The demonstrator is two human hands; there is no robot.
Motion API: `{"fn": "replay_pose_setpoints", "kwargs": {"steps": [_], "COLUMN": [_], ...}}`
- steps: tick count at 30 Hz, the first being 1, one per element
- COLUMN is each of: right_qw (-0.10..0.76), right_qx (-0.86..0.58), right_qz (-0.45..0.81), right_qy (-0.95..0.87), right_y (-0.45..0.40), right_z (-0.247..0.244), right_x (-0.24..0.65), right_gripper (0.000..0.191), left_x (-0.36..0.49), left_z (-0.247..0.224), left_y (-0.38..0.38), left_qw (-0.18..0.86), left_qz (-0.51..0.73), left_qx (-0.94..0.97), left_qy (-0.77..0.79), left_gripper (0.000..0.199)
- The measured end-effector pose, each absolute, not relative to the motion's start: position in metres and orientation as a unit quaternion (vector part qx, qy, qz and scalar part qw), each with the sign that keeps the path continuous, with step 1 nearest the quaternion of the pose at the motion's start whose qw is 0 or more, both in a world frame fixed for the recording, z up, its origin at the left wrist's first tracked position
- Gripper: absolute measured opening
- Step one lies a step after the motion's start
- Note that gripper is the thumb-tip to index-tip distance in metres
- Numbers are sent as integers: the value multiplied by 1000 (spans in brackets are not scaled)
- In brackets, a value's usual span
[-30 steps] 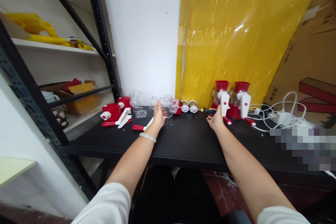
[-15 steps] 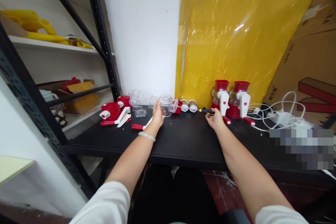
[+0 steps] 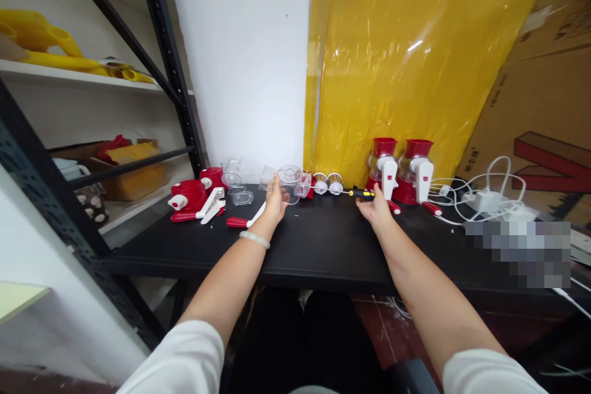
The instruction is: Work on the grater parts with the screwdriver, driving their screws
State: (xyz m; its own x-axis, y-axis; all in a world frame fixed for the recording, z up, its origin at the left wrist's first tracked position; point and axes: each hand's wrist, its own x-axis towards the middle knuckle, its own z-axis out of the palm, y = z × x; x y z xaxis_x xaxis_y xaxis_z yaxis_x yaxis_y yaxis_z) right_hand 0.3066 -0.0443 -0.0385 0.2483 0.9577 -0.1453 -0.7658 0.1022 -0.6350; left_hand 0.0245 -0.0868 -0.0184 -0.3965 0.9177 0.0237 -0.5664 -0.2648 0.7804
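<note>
Screwdriver [image 3: 362, 194] has turned since earlier, more yellow showing on handle. Right hand's [image 3: 375, 208] grip clenched on it, shaft pointing nine o'clock toward clear plastic housing [image 3: 303, 185]; tip contact unclear. Left hand's [image 3: 276, 202] grip grasping housing, twelve o'clock side of tabletop [image 3: 323, 246]. Two red-white grinders [image 3: 390, 176], one o'clock from right hand.

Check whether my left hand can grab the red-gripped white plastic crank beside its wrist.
Probably not immediately: the left hand seems to hold the clear plastic housing, though nothing covers the crank's red grip.
</note>
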Motion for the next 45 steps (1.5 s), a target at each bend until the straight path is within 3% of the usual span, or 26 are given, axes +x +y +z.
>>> {"fn": "replay_pose_setpoints", "kwargs": {"steps": [11,17,27,32,34,45], "right_qw": [719,687,683,680,690,697], "right_qx": [-336,-397,-349,-381,-402,-387], "right_qz": [576,565,591,566,536,503], "right_qy": [-196,-225,-252,-268,-275,-334], "right_y": [-44,-48,-56,-53,-50,-51], "right_z": [-38,-46,-36,-41,-43,-40], "right_x": [299,296,303,302,299,305], "right_gripper": [21,41,7,35,38,14], "left_x": [21,17,18,17,15,17], "left_z": [-16,-14,-15,-17,-17,-15], "left_y": [-87,-85,-86,-84,-83,-85], "left_qw": [487,492,482,484,488,483], "left_qz": [758,763,760,760,765,766], "left_qx": [233,210,217,224,218,213], "left_qy": [365,363,378,371,360,366], "left_gripper": [54,56,52,53,55,51]}}
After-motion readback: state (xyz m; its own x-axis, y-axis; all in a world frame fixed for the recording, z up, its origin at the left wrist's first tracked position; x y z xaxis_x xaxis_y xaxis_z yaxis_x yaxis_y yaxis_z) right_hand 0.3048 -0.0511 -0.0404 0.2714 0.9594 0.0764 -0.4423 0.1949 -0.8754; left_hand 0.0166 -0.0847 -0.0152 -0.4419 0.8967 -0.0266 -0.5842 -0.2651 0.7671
